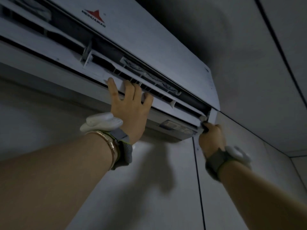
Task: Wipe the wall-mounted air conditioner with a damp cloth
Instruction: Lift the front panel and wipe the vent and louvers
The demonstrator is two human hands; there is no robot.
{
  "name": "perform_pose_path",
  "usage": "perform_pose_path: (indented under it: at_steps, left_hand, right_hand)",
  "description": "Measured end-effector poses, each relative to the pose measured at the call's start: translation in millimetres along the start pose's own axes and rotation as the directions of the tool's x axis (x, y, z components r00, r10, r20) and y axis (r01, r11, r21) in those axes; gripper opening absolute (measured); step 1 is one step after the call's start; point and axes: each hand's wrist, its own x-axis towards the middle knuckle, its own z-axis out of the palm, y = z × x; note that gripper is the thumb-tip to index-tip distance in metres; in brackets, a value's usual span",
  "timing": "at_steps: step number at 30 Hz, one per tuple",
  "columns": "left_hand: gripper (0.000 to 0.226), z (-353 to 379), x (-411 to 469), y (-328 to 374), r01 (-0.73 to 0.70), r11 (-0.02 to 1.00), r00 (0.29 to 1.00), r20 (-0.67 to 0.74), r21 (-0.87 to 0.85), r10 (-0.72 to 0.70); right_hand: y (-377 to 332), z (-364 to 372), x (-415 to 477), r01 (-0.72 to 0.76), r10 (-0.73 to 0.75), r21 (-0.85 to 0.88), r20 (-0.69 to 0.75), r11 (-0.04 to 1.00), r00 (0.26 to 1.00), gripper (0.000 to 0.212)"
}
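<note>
Seen from below in dim light: white wall-mounted air conditioner (149, 40) high on the grey panelled wall (166, 188), red logo (95, 16) on its raised front cover, dark open outlet slot running along its underside. Left hand (129, 105) pressed flat, palm up, against the white louver flap (164, 103) near the flap's middle, fingers (113, 87) spread and released, tips resting along the flap's edge beside the ribbed vanes (149, 78). Right hand (211, 136) at the flap's right end, by the lower right corner of the unit, fingers clenched around something small and dark at the flap's hinge end; cannot tell what that is. Small display panel (176, 127) on the unit's underside between the two hands. White sensor pod on a grey strap (101, 122) on the left wrist, thin gold bangle (111, 146) just behind it; matching strap and pod (232, 155) on the right wrist. Soft shadows of the arms on the wall beneath the unit.
</note>
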Motion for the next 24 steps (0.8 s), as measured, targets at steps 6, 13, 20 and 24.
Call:
perform_pose_path:
  at_steps: [6,13,20,24]
  left_hand:
    - [0.044,0.5,1.4,1.1,0.005,0.998,0.999,-0.035,0.060,-0.003]
    - [0.042,0.5,1.0,0.7,-0.024,0.995,0.998,-0.056,0.094,0.029]
    - [0.035,2.2,1.1,0.9,-0.005,0.996,0.996,-0.089,0.086,0.013]
    - [0.040,-0.5,-0.2,0.5,-0.013,0.996,0.999,-0.028,0.084,0.015]
  right_hand:
    - [-8.9,-17.8,9.3,0.186,-0.185,0.005,-0.089,0.982,0.979,0.040]
    - [-24.6,-16.4,28.8,0.110,-0.056,-0.367,0.153,0.924,0.987,0.057]
    - [-23.2,-9.4,19.5,0.087,-0.096,0.079,0.114,0.993,0.989,0.059]
    - [-32.4,-2.9,13.4,0.002,-0.008,0.176,0.031,0.984,0.999,0.051]
